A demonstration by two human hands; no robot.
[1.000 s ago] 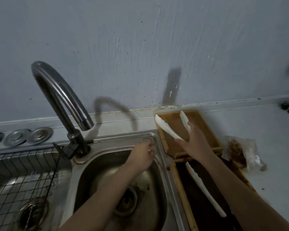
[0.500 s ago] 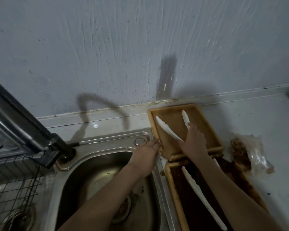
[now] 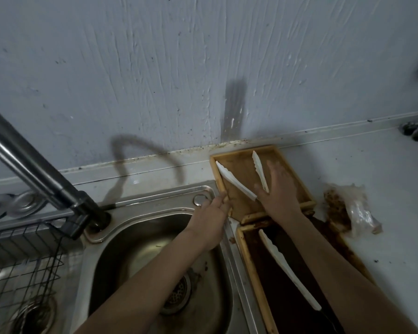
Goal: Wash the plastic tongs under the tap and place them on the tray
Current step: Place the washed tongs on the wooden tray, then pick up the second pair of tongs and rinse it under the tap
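White plastic tongs (image 3: 234,183) lie in a light wooden tray (image 3: 290,162) against the wall, their two arms spread toward the back. My right hand (image 3: 281,196) hovers flat over the tongs' joined end with its fingers apart, and it hides that end. At the sink's right rim, my left hand (image 3: 209,220) rests its fingertips against the tray's left edge. The steel tap (image 3: 34,174) stands at the left with no water running.
A steel sink (image 3: 135,249) with a drain lies under my left arm. A dark wooden tray (image 3: 253,273) in front holds another white plastic piece (image 3: 287,268). A dirty plastic bag (image 3: 355,208) sits right of the trays. A wire rack (image 3: 22,273) fills the left basin.
My right hand has opened its fingers over the tongs, which now lie in the tray. My left hand has moved from the sink rim to the tray's edge.
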